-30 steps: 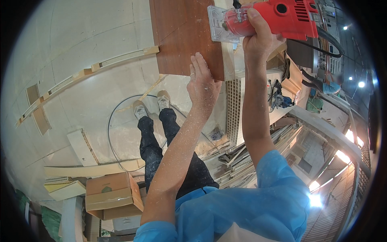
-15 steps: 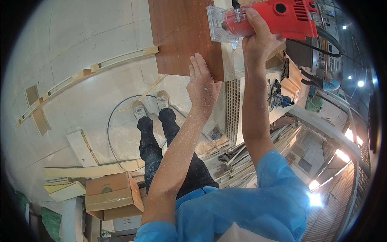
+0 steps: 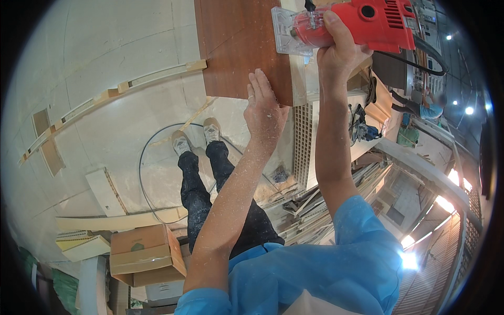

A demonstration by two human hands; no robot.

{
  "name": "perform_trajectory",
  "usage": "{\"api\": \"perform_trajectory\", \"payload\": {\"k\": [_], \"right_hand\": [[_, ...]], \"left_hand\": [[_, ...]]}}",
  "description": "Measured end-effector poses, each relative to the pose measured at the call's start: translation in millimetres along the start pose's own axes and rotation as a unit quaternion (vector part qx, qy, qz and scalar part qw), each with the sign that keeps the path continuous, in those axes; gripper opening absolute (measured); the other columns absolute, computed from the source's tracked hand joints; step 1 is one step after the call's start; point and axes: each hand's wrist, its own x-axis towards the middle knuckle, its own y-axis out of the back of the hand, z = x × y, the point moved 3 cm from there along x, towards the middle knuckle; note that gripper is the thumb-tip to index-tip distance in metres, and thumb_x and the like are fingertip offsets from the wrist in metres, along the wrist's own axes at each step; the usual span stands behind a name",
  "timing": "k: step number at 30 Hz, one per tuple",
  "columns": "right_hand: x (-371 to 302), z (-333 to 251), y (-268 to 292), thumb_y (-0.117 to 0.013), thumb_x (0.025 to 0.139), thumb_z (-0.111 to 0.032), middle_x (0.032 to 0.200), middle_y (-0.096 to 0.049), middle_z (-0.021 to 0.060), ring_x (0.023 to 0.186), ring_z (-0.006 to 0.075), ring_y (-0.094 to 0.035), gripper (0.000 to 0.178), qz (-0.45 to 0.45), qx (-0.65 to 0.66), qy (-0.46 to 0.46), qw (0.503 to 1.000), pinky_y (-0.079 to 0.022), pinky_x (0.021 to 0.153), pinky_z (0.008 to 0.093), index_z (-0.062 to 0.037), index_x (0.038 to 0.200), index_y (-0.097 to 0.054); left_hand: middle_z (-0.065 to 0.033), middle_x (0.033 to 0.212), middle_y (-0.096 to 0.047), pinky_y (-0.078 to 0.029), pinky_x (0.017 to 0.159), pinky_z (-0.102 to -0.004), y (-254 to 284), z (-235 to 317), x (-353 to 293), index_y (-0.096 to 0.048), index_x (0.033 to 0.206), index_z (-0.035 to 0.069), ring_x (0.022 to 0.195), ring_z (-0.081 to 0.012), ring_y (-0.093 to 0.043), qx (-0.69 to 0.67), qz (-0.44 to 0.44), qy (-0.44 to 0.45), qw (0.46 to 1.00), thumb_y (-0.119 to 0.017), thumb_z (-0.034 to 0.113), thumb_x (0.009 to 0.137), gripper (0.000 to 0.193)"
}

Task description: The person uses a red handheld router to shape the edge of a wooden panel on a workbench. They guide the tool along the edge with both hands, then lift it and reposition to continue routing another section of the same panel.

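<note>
A red trim router [image 3: 362, 23] with a clear plastic base is in my right hand [image 3: 338, 50], whose thumb lies along the body. Its base rests against the edge of a reddish-brown wooden panel [image 3: 239, 52]; the cutter itself cannot be made out. At the panel's near corner lies my left hand [image 3: 262, 113], fingers stretched flat on the brown face and thumb by the end. Pale dust coats this hand and forearm. A dark power cord [image 3: 436, 58] curves from the router's rear end.
Long pale strips [image 3: 115, 90] lie on the tiled floor at left. An open cardboard box [image 3: 142, 252] stands at lower left. A cable [image 3: 142, 163] loops around my feet. To the right are a blue power tool [image 3: 367, 131], stacked offcuts [image 3: 336, 202] and a distant person [image 3: 431, 109].
</note>
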Motion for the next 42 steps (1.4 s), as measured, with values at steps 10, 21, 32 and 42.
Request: {"api": "perform_trajectory", "payload": {"k": [10, 21, 32, 42], "right_hand": [[0, 3, 3, -0.072, 0.086, -0.005, 0.097, -0.063, 0.0064, 0.086, 0.0155, -0.063, 0.032, -0.001, -0.007, -0.001, 1.000, -0.053, 0.079, 0.0301, -0.0026, 0.114, -0.056], [0, 5, 4, -0.071, 0.086, -0.004, 0.096, -0.063, 0.0059, 0.084, 0.0150, -0.063, 0.028, -0.002, -0.015, -0.024, 1.000, -0.053, 0.078, 0.0300, -0.0028, 0.111, -0.057], [0, 3, 3, -0.072, 0.085, -0.004, 0.096, -0.064, 0.0066, 0.083, 0.0156, -0.064, 0.031, 0.006, -0.023, 0.005, 1.000, -0.054, 0.077, 0.0302, -0.0025, 0.113, -0.057], [-1, -1, -1, -0.070, 0.087, -0.002, 0.096, -0.064, 0.0069, 0.085, 0.0166, -0.065, 0.033, -0.005, -0.011, 0.009, 1.000, -0.054, 0.078, 0.0313, -0.0024, 0.116, -0.056]], "left_hand": [[-0.0401, 0.144, -0.049, -0.059, 0.097, -0.0407, -1, 0, 0, -0.034, 0.149, -0.013, 0.131, -0.0455, -0.058, 0.006, 0.002, -0.001, 1.000, -0.093, 0.019, 0.068, 0.106], [-0.0396, 0.144, -0.050, -0.059, 0.097, -0.0409, 1, 1, -1, -0.033, 0.151, -0.012, 0.131, -0.0456, -0.059, 0.009, 0.001, -0.002, 1.000, -0.093, 0.019, 0.067, 0.107], [-0.0389, 0.144, -0.051, -0.059, 0.098, -0.0398, -3, 0, 0, -0.035, 0.150, -0.010, 0.130, -0.0446, -0.060, 0.007, 0.012, 0.006, 1.000, -0.093, 0.019, 0.067, 0.105], [-0.0398, 0.145, -0.049, -0.057, 0.100, -0.0427, -6, -3, -3, -0.034, 0.151, -0.011, 0.132, -0.0463, -0.057, -0.024, 0.023, 0.003, 0.999, -0.092, 0.013, 0.067, 0.105]]}}
